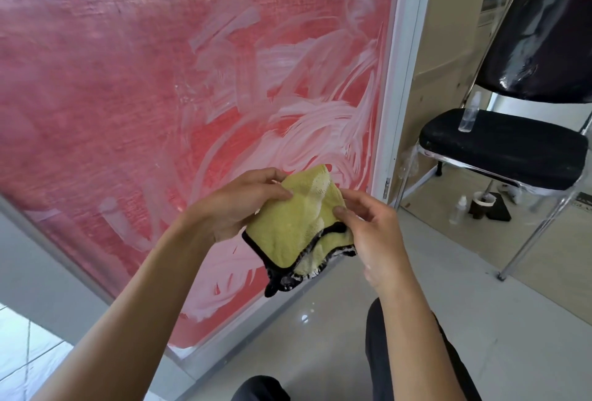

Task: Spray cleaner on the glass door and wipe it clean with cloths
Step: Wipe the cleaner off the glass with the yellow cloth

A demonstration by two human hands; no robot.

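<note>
On my left is the glass door (198,80). It looks red behind the glass, and white smears of cleaner swirl over its right and lower parts. So I think the spraying is done and the wiping is not finished.

My left hand (237,205) is in front of the door. Its thumb and fingers pinch the top left side of the yellow cloth (298,231). The cloth is in the middle, held up in the air between both my hands, close to the bottom of the door. It has a black edge and it is folded over, with one corner hanging down.

I think the cloth is light and very soft. It will flop and bunch up, so it is not slippery or easy to break. A good place to hold it is the thick folded part, so a flat side can press on the glass.

My right hand (368,237) pinches the right side of the cloth with its thumb on top.

Far on the right is a black chair (499,150) with a clear spray bottle (468,112) standing on its seat.
</note>
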